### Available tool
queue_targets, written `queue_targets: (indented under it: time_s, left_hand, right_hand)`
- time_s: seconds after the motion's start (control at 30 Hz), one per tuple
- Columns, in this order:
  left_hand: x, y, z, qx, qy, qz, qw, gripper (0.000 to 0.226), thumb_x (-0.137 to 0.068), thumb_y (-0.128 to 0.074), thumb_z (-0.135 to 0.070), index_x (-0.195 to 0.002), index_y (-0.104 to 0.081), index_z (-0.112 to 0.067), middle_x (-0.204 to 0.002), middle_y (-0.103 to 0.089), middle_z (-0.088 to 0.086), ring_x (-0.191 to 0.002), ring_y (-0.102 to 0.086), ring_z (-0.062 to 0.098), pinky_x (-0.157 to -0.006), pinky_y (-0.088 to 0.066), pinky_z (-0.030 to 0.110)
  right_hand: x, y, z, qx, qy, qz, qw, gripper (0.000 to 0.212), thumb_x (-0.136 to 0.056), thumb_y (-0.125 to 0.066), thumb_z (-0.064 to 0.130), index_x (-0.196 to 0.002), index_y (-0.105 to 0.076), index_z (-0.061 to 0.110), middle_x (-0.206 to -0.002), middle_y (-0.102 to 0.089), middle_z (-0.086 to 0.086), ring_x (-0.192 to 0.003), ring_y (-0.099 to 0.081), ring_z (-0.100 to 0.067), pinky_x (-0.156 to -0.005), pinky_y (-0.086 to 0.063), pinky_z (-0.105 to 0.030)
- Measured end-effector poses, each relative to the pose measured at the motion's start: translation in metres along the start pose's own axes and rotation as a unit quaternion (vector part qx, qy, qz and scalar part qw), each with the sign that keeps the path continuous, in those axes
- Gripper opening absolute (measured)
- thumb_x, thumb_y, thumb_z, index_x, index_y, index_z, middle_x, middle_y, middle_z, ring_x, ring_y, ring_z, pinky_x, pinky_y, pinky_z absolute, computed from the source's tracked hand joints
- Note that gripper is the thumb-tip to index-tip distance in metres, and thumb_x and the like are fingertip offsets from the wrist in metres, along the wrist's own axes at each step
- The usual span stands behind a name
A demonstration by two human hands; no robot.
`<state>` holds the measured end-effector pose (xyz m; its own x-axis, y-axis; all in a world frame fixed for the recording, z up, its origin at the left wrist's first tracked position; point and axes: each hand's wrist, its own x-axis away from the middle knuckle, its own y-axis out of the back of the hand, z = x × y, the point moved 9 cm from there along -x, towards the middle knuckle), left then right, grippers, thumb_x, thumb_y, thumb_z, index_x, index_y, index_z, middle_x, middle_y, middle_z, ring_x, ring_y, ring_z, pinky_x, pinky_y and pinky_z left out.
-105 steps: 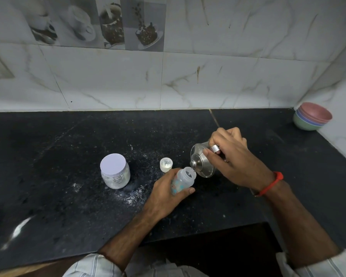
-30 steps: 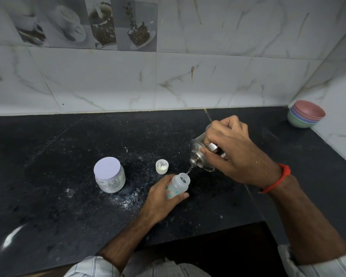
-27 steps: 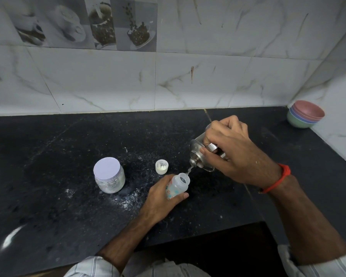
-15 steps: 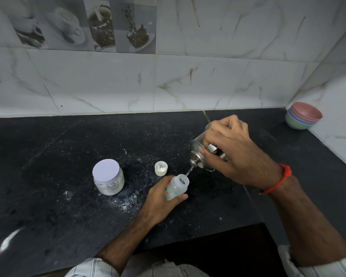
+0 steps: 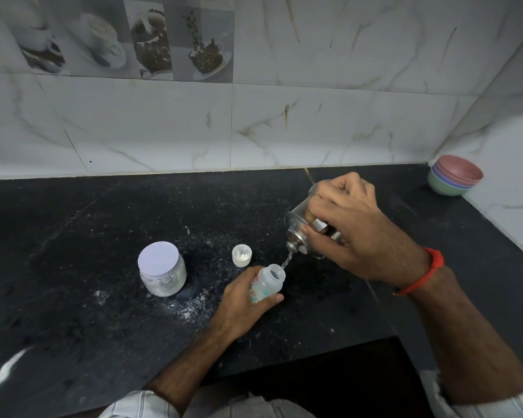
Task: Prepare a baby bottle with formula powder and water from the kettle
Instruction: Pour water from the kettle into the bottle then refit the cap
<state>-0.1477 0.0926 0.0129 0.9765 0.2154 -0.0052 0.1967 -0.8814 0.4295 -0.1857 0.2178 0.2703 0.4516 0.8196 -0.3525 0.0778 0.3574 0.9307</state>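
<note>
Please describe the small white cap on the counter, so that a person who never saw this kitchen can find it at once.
On the black counter, look between the powder jar with the flat white lid and the steel kettle tilted in the right hand. The small white cap stands there alone, just behind the baby bottle. It is the smallest thing, open side up, untouched.

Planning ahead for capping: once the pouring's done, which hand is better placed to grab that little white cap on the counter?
Probably left: the cap sits just beyond it, though it must release the bottle; right tilts the kettle.
</note>
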Motion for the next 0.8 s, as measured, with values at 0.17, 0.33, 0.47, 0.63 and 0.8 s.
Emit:
queue_targets:
  time_s: [0.17, 0.33, 0.47, 0.63, 0.8]
  left_hand:
    - [0.001, 0.000, -0.004, 0.005, -0.002, -0.001, 1.000, 0.053, -0.080, -0.086, -0.044, -0.124, -0.058, -0.038, -0.117, -0.064, -0.020, -0.110, -0.054, -0.014, -0.082, -0.040, -0.001]
    - [0.000, 0.001, -0.016, 0.020, -0.012, -0.004, 1.000, 0.053, -0.079, -0.086, -0.045, -0.123, -0.056, -0.042, -0.117, -0.065, -0.021, -0.110, -0.054, -0.014, -0.083, -0.041, 0.001]
    - [-0.002, 0.006, -0.026, 0.043, -0.024, -0.013, 0.999, 0.054, -0.078, -0.086, -0.049, -0.124, -0.059, -0.041, -0.117, -0.067, -0.020, -0.107, -0.062, -0.005, -0.086, -0.051, 0.012]
    - [-0.003, 0.008, -0.031, 0.061, -0.036, -0.009, 0.997, 0.059, -0.075, -0.082, -0.060, -0.126, -0.059, -0.042, -0.114, -0.068, -0.019, -0.091, -0.073, 0.014, -0.081, -0.063, 0.037]
    - [0.001, 0.014, -0.034, 0.058, -0.040, -0.018, 0.997, 0.053, -0.081, -0.083, -0.048, -0.127, -0.059, -0.037, -0.114, -0.069, -0.016, -0.102, -0.068, 0.004, -0.084, -0.059, 0.028]
  right_hand:
    - [0.002, -0.001, -0.001, -0.019, -0.005, -0.004, 1.000, 0.015, -0.098, -0.048, 0.041, -0.089, -0.042, 0.031, -0.099, -0.052, 0.006, -0.105, -0.035, -0.016, -0.097, -0.026, -0.039]
    - [0.007, -0.015, -0.013, -0.046, -0.042, -0.002, 0.998, 0.020, -0.099, -0.047, 0.044, -0.088, -0.047, 0.028, -0.097, -0.052, 0.007, -0.103, -0.036, -0.015, -0.095, -0.026, -0.037]
    - [0.017, -0.034, -0.030, -0.117, -0.098, -0.004, 0.988, 0.019, -0.097, -0.049, 0.046, -0.084, -0.041, 0.035, -0.091, -0.045, 0.017, -0.101, -0.034, -0.011, -0.090, -0.030, -0.035]
    - [0.032, -0.046, -0.046, -0.205, -0.156, -0.036, 0.966, 0.025, -0.097, -0.058, 0.043, -0.080, -0.045, 0.030, -0.088, -0.048, 0.020, -0.099, -0.040, -0.007, -0.083, -0.038, -0.022]
    - [0.047, -0.056, -0.065, -0.281, -0.211, -0.087, 0.932, 0.027, -0.100, -0.065, 0.028, -0.079, -0.048, 0.028, -0.082, -0.046, 0.014, -0.080, -0.043, -0.010, -0.073, -0.037, -0.022]
